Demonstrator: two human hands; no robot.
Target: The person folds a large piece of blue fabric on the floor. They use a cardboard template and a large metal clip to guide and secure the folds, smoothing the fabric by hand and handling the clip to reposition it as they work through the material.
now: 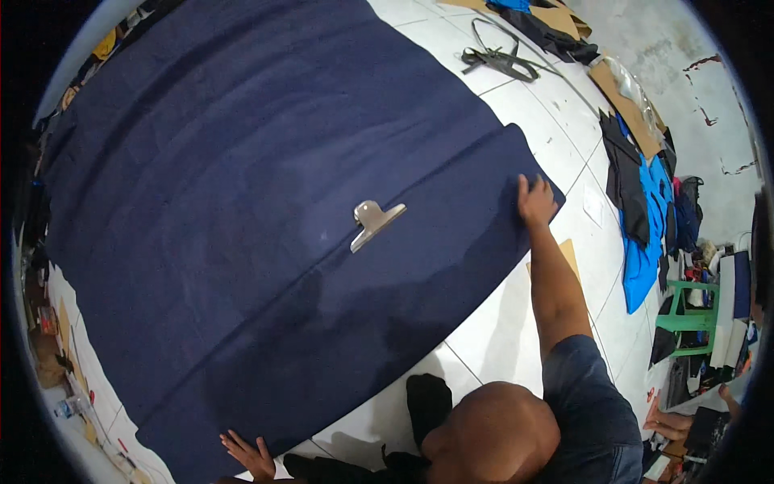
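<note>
Hands (536,199) flat on smooth navy cloth (242,177).

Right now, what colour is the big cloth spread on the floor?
Dark navy blue, plain, no pattern: cloth, seen best in the head view.

Flat brown cardboard sheets (625,105) lie along the floor's far right edge, under clear plastic.

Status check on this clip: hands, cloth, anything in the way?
Left hand flat on cloth near edge. Right hand flat on far corner. Metal clip lies mid-cloth.
</note>
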